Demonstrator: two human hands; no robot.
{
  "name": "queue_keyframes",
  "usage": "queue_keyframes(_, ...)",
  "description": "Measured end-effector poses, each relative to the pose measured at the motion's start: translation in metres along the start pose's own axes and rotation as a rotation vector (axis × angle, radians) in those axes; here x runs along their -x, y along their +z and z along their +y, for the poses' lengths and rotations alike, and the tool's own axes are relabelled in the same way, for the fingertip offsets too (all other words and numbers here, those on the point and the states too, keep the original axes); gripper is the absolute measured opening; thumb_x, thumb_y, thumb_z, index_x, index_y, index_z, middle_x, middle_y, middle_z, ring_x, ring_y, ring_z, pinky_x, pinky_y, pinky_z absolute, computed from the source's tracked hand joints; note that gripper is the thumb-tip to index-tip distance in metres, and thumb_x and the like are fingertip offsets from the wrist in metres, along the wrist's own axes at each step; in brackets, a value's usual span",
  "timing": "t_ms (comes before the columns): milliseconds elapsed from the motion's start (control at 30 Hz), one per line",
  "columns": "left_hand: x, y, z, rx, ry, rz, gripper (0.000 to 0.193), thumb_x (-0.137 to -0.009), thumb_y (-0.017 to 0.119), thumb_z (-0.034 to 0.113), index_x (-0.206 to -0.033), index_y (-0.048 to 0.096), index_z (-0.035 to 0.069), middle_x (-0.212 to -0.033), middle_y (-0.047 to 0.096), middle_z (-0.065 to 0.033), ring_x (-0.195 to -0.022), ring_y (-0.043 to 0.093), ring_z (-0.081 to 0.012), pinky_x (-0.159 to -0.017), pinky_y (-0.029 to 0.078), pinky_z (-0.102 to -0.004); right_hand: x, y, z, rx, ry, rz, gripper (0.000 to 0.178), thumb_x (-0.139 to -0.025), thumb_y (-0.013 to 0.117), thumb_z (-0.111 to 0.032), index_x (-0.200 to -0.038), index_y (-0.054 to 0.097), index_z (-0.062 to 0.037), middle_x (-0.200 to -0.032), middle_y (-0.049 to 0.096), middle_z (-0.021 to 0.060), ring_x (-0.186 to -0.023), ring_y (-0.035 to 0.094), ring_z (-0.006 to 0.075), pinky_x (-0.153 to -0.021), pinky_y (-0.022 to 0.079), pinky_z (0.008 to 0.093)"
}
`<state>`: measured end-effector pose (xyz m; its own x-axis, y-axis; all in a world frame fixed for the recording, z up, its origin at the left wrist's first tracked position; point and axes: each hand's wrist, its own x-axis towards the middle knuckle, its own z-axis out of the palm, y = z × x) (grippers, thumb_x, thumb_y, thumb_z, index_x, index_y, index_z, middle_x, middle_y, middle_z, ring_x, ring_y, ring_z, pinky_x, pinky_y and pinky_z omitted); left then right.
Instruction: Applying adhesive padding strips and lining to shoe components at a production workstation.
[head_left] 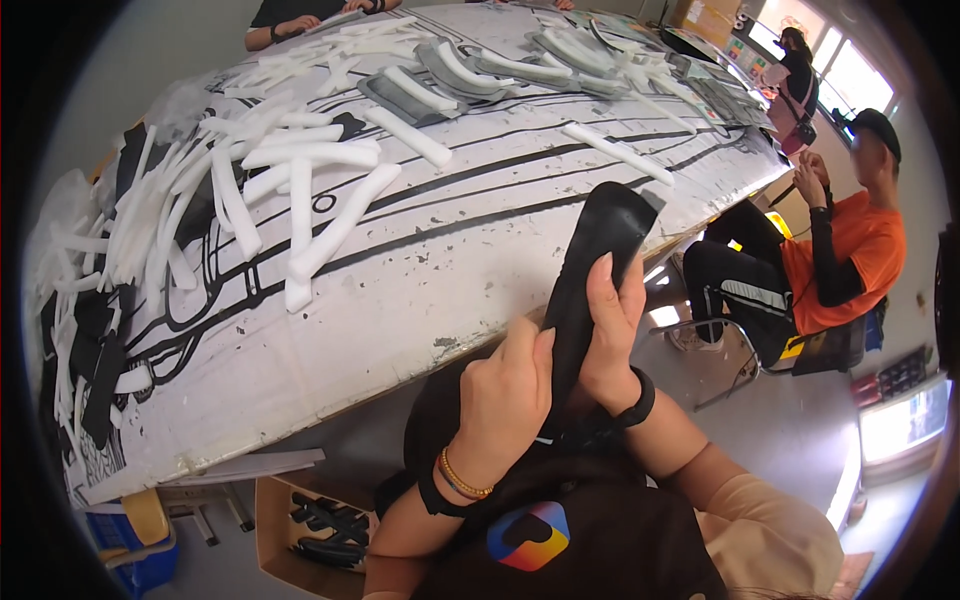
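A long black strip (603,225), smooth and padded-looking with a rounded far end, slants up in front of me past the table's front edge. My right hand (614,325) grips it around its middle from the right, thumb lying along its face. Lower down, my left hand (505,390) is closed with its fingertips pinched at the strip's left edge. The lower end is lost against my dark apron. Beyond the strip, one white foam stick (618,154) lies alone on the white table (400,345).
White foam sticks (320,155) lie heaped at the left, with grey pieces (410,95) farther back. A cardboard box (280,540) of black pieces stands below, near a blue bin (130,555). At the right sits a person in orange (850,260); another person's hands (300,24) show across the table.
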<state>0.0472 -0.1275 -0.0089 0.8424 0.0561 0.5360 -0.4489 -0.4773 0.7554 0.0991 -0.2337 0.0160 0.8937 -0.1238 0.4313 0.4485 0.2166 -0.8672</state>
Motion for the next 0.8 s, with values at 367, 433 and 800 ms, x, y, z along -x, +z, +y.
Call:
queue_keyframes(367, 0.029, 0.006, -0.013, 0.04, -0.037, 0.042, 0.017, -0.102, 0.057, 0.011, -0.088, 0.053, 0.002, -0.063, 0.054, -0.0159, -0.053, 0.059, -0.036, -0.048, 0.044, -0.0399, -0.026, -0.004, -0.004, -0.061, -0.089, 0.014, 0.035, -0.106, 0.052, -0.025, -0.133, 0.052, -0.0013, -0.101, 0.058, -0.0022, -0.085, 0.048, 0.0047, -0.075, 0.039, 0.0208)
queue_keyframes(433, 0.03, 0.005, -0.013, 0.07, -0.055, 0.085, 0.018, -0.104, 0.053, 0.012, -0.09, 0.055, 0.002, -0.061, 0.052, -0.0168, -0.053, 0.058, -0.0366, -0.05, 0.042, -0.0401, -0.026, 0.004, -0.006, -0.067, -0.046, 0.007, 0.035, -0.106, 0.053, -0.024, -0.133, 0.051, -0.0019, -0.103, 0.058, -0.002, -0.088, 0.049, 0.0046, -0.076, 0.039, 0.0211)
queue_keyframes(800, 0.035, -0.035, -0.018, 0.22, -0.322, 0.074, 0.017, -0.102, 0.057, 0.012, -0.092, 0.061, 0.0, -0.064, 0.058, -0.0088, -0.055, 0.062, -0.0193, -0.051, 0.047, -0.0335, 0.002, -0.022, -0.009, -0.043, 0.691, -0.532, 0.036, -0.098, 0.066, -0.032, -0.094, 0.064, 0.0034, -0.074, 0.066, 0.0081, -0.046, 0.055, 0.0105, -0.041, 0.041, 0.0223)
